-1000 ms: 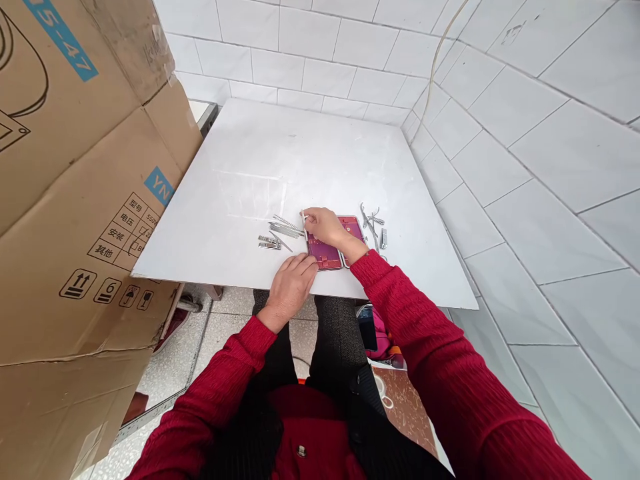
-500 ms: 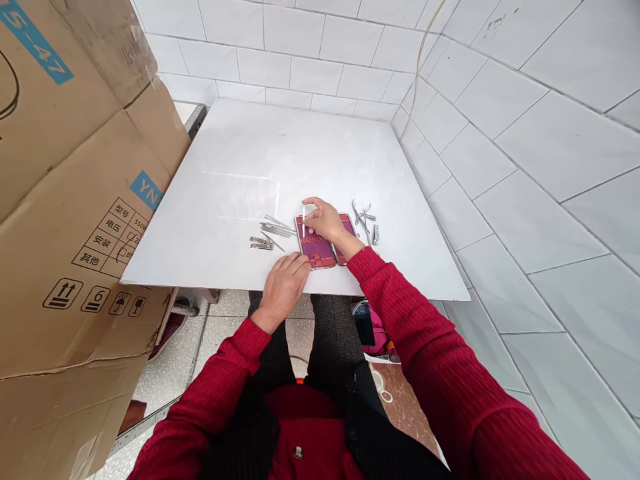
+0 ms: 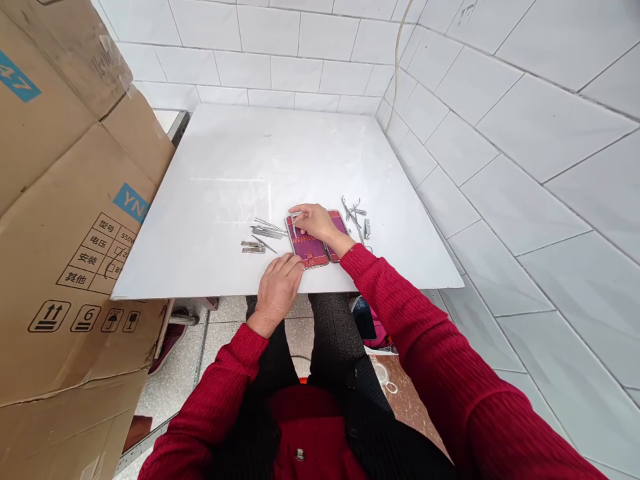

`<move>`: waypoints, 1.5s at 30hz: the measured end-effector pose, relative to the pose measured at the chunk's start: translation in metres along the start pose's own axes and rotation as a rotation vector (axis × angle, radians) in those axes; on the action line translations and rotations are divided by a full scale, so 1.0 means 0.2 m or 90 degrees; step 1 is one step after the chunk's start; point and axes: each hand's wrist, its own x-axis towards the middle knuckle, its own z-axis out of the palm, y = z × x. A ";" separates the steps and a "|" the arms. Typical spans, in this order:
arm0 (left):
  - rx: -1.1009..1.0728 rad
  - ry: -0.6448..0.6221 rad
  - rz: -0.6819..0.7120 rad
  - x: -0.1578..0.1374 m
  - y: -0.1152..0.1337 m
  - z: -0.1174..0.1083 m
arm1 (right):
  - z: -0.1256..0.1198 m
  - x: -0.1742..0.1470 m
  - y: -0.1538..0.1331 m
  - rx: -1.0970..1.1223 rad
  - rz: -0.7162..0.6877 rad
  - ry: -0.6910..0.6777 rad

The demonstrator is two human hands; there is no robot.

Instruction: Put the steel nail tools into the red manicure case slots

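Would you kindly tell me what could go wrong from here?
The slim metal tool in the right hand might slip from its fingertip grip and drop onto the open case. The case could shift if the left hand, at its near-left corner, lifts. The right sleeve, close to the loose tools on the right, might nudge them.

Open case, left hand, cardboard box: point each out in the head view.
Open case (image 3: 306,247), head view: purple lining of its left half.
Left hand (image 3: 279,287), head view: back of the hand.
Cardboard box (image 3: 65,193), head view: plain brown side wall.
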 end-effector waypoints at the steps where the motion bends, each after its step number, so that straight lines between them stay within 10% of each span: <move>1: 0.001 -0.001 0.000 0.00 0.00 0.00 | 0.00 -0.01 0.00 -0.021 -0.005 0.005; 39: 0.004 0.004 0.003 0.00 0.01 -0.01 | 0.08 -0.22 -0.14 -0.529 -0.141 0.061; 45: -0.001 0.017 0.000 -0.01 0.00 0.01 | 0.19 -0.18 -0.31 -0.528 -0.143 -0.060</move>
